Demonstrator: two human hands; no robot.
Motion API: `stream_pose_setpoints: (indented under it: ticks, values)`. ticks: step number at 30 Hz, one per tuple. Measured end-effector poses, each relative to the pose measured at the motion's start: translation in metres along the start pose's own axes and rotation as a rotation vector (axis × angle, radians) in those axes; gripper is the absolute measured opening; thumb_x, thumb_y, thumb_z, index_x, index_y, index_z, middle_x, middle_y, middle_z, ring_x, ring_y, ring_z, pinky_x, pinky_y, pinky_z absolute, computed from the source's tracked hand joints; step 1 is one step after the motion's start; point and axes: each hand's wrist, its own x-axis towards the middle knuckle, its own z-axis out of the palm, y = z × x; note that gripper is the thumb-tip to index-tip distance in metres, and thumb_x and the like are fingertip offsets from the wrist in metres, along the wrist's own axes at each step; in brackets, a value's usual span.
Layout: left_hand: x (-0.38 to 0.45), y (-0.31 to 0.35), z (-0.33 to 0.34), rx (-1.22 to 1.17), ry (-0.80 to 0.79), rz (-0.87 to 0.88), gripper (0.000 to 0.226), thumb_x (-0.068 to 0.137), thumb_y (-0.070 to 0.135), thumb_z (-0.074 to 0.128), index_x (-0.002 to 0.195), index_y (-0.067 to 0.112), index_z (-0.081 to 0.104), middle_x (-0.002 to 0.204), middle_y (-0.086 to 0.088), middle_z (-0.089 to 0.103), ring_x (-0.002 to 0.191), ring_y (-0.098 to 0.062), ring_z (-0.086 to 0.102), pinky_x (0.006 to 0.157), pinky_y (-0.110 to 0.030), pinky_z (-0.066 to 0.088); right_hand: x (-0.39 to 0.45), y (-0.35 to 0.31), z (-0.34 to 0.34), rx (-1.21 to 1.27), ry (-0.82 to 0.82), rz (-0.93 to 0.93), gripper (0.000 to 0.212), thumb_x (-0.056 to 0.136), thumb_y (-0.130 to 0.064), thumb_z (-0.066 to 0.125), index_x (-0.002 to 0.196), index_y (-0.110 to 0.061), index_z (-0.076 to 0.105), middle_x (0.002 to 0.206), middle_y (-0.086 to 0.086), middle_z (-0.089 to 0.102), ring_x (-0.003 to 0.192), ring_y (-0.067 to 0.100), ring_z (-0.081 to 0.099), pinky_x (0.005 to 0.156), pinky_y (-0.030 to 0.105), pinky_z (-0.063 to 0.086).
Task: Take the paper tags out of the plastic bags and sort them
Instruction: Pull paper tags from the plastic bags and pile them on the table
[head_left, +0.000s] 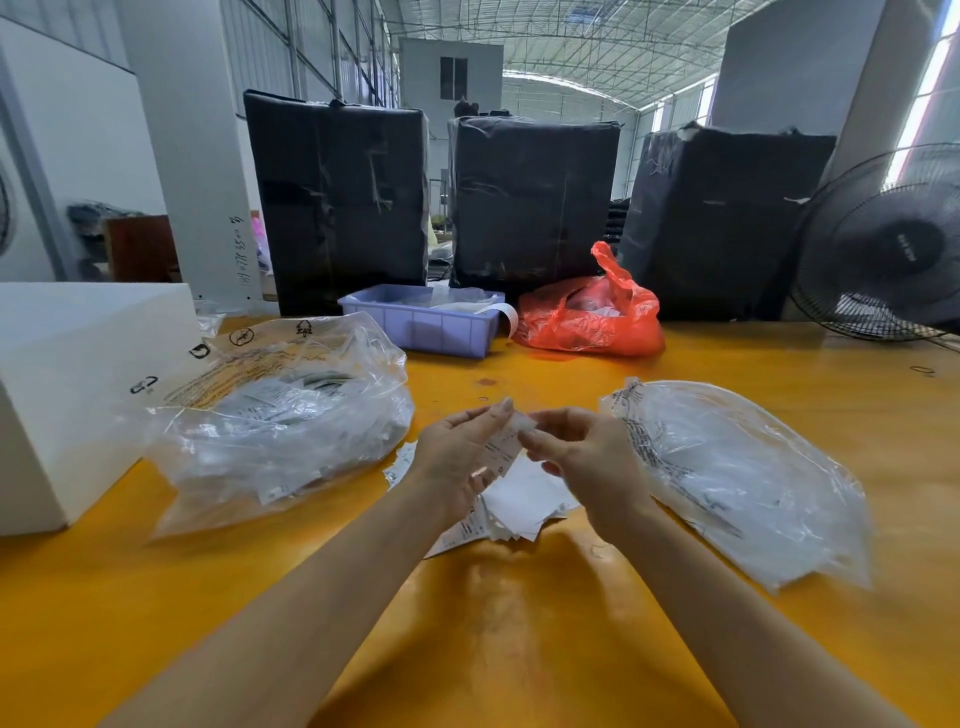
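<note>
My left hand (457, 457) and my right hand (582, 457) meet above the middle of the yellow table (519, 623). Together they hold a small clear plastic bag with a white paper tag (503, 447) inside; the left fingers curl around its lower part and the right fingertips pinch its top edge. Below the hands lies a loose pile of white paper tags (519, 506). A large clear bag full of small bagged tags (280, 421) sits to the left. A flatter heap of clear plastic bags (737, 478) lies to the right.
A white box (62, 395) stands at the left edge. At the back are a purple plastic bin (426, 325), a red plastic bag (592, 317), three black wrapped bales (343, 202) and a black fan (883, 249) at the right.
</note>
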Motion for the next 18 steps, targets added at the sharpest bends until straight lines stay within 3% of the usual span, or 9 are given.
stream_pose_setpoints:
  ticks: [3, 8, 15, 18]
  values:
    - [0.003, 0.001, -0.007, 0.261, -0.013, 0.036, 0.017, 0.08, 0.027, 0.073, 0.082, 0.015, 0.061, 0.07, -0.001, 0.066, 0.068, -0.013, 0.058, 0.061, -0.024, 0.045, 0.004, 0.001, -0.006, 0.06, 0.016, 0.038, 0.008, 0.084, -0.006, 0.068, 0.078, -0.011, 0.067, 0.069, 0.007, 0.066, 0.061, 0.015, 0.059, 0.062, 0.025, 0.049]
    - [0.009, 0.003, -0.018, 0.56, -0.053, 0.127, 0.011, 0.08, 0.025, 0.073, 0.077, 0.016, 0.068, 0.066, 0.004, 0.066, 0.064, -0.011, 0.053, 0.06, -0.022, 0.042, 0.007, 0.003, -0.01, 0.099, 0.02, 0.083, 0.006, 0.083, -0.009, 0.069, 0.077, -0.011, 0.07, 0.066, 0.007, 0.068, 0.061, 0.016, 0.061, 0.056, 0.022, 0.049]
    - [0.009, 0.012, -0.02, 0.55, -0.037, 0.095, 0.01, 0.074, 0.02, 0.078, 0.072, 0.013, 0.071, 0.056, 0.005, 0.065, 0.055, -0.01, 0.044, 0.049, -0.019, 0.036, 0.005, -0.001, -0.011, 0.07, 0.03, 0.105, 0.006, 0.086, -0.012, 0.066, 0.086, -0.009, 0.071, 0.066, 0.0, 0.071, 0.058, 0.01, 0.062, 0.057, 0.021, 0.047]
    - [0.013, 0.036, -0.03, 0.412, 0.096, 0.198, 0.01, 0.074, 0.016, 0.077, 0.078, 0.009, 0.07, 0.064, -0.003, 0.064, 0.051, -0.009, 0.046, 0.043, -0.017, 0.038, 0.006, -0.009, -0.025, 0.073, 0.127, 0.058, 0.009, 0.09, -0.014, 0.06, 0.086, -0.016, 0.067, 0.072, -0.004, 0.073, 0.061, 0.007, 0.065, 0.059, 0.02, 0.047]
